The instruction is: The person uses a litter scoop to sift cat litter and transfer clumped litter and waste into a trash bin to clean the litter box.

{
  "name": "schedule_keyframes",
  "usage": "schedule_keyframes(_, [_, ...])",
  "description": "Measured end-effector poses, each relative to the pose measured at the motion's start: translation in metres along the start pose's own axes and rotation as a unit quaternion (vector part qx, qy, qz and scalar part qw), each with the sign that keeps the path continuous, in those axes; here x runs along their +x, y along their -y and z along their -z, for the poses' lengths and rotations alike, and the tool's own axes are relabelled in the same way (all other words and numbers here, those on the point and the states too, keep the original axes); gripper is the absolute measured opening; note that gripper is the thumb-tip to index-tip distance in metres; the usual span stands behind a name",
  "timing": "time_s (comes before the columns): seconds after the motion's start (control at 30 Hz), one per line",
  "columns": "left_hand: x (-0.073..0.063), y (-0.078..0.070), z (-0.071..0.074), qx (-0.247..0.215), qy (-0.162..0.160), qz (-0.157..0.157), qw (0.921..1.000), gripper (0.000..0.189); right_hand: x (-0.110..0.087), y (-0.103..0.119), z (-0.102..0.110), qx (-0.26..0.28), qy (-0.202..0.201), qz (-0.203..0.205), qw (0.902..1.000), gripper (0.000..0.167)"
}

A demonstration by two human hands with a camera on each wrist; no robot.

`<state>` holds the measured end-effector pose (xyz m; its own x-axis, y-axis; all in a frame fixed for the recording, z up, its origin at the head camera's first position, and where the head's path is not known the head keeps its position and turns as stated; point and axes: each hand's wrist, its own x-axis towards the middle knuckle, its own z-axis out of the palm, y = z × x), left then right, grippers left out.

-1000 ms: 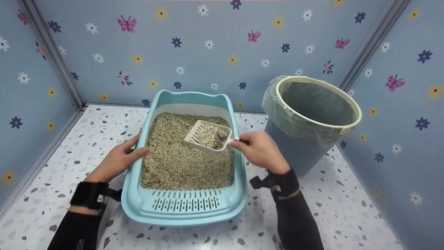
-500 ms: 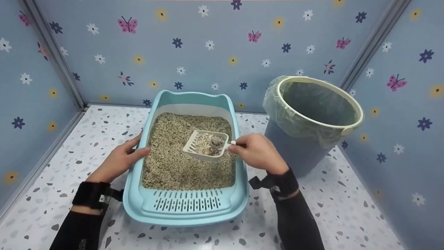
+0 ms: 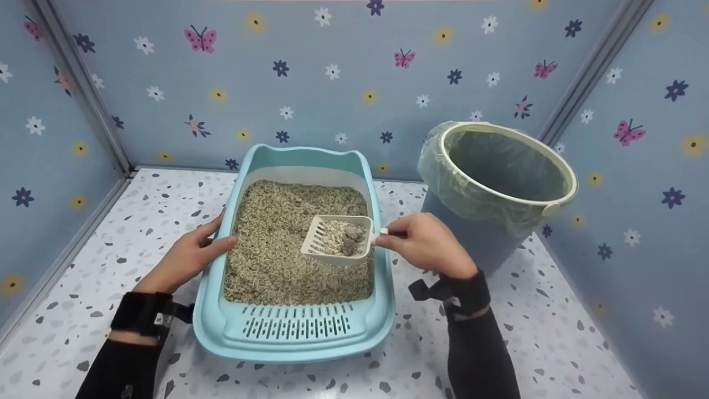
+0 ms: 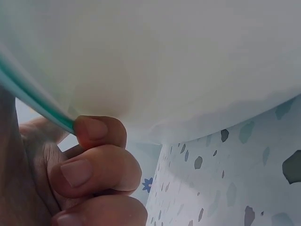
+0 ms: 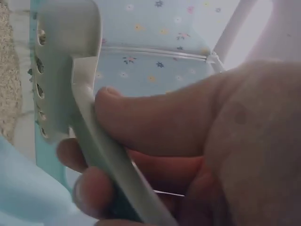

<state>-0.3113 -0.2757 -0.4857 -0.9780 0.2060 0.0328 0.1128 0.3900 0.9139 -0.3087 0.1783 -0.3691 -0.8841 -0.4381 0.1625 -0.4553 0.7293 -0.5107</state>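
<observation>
A slotted off-white litter scoop holds pale granules and a few greyish clumps. Its handle is gripped by my right hand, and in the right wrist view the thumb presses along that handle. The scoop hangs over the litter in a light blue litter box, close to the right rim. On the box's left side my left hand holds the rim, thumb over the top. In the left wrist view its fingers curl under the rim against the pale wall.
A blue-grey bin with a cream ring and a translucent liner bag stands right of the box, behind my right hand. Flowered panels enclose the speckled surface at the back and sides.
The scoop has come down nearer to me, then shifted right toward the box's right rim, with clumps still in it. My left hand has stayed on the left rim.
</observation>
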Motion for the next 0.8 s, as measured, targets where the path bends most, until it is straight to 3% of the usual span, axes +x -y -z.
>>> schedule_keyframes(0.13, [-0.002,0.001,0.0,-0.005,0.003,-0.002,1.0,0.08,0.008,0.001,-0.007,0.02,-0.005,0.019,0.9996,0.042])
schedule_keyframes(0.23, [-0.002,0.001,-0.001,-0.005,0.0,-0.003,1.0,0.08,0.003,0.002,-0.001,0.012,-0.02,0.014,0.9996,0.042])
schedule_keyframes(0.43, [-0.003,0.003,0.001,0.001,-0.006,-0.001,1.0,0.08,0.008,0.006,-0.008,0.011,0.014,0.013,0.9998,0.042])
schedule_keyframes(0.6, [0.001,0.002,0.0,0.003,-0.009,0.001,1.0,0.081,0.004,0.005,-0.003,0.005,-0.004,0.006,1.0,0.041])
schedule_keyframes(0.8, [0.0,0.002,-0.002,-0.001,-0.007,0.007,0.9999,0.081,0.008,0.002,-0.009,0.017,0.006,0.014,0.9998,0.044])
